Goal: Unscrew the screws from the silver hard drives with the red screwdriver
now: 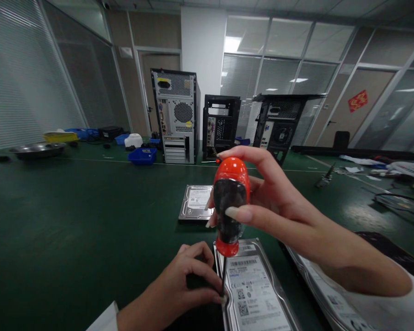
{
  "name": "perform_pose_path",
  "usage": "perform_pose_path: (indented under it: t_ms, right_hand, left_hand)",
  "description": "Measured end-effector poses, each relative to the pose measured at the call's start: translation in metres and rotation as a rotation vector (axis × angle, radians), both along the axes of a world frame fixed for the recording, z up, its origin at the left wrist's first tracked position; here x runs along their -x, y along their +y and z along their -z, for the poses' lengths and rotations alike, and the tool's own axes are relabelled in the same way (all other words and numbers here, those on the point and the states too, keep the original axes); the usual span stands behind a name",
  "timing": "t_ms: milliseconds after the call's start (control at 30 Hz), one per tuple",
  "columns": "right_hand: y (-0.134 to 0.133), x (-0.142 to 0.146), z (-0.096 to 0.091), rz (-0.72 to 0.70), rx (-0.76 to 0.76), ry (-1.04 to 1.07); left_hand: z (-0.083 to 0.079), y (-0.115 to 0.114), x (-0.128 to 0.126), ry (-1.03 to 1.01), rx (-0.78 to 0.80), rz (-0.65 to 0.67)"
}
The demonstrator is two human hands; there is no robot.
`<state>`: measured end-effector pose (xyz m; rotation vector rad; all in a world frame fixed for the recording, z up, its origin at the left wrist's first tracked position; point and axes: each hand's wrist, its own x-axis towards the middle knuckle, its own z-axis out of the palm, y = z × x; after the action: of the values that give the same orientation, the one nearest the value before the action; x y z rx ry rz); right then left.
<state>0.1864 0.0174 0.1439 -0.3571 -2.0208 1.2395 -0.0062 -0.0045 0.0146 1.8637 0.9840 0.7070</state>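
My right hand [262,197] is wrapped round the red and black handle of a screwdriver [232,207], which stands almost upright. Its thin shaft points down to the left edge of a hard drive [255,285] with a white printed label, lying flat on the green table. At the shaft's tip, my left hand [189,280] pinches thumb and forefinger together by the drive's edge. Whatever is between those fingertips is too small to make out. Beyond the screwdriver lies a second hard drive [193,202], partly covered by my right fingers.
Under my right forearm are more hard drives [331,294]. Computer cases [179,115] stand along the back, with a blue tray [142,156] and a metal bowl [37,150] to the left. Cables [400,202] and a small upright tool [325,178] are on the right of the green table [89,220].
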Motion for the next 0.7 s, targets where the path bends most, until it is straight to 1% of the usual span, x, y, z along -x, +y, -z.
perform_pose_path:
  t_ms: [200,400,533,700]
  right_hand:
    - [-0.0012,-0.0015,-0.0028,0.008,-0.011,-0.03]
    - [-0.0011,-0.0045,-0.0086,-0.008,-0.008,-0.083]
    - [-0.0003,-0.0038,-0.0071,-0.029,0.015,-0.061]
    - [-0.0008,-0.0021,-0.0026,-0.038,0.025,-0.001]
  left_hand:
    - [-0.0028,-0.0011,0.0007,-0.011,0.0,0.002]
    - [0.0018,0.0003,0.0023,-0.011,0.002,0.02]
    - [0.0036,0.0009,0.0031,-0.01,0.002,0.005]
    - [0.0004,0.0003,0.0025,-0.002,0.038,0.003]
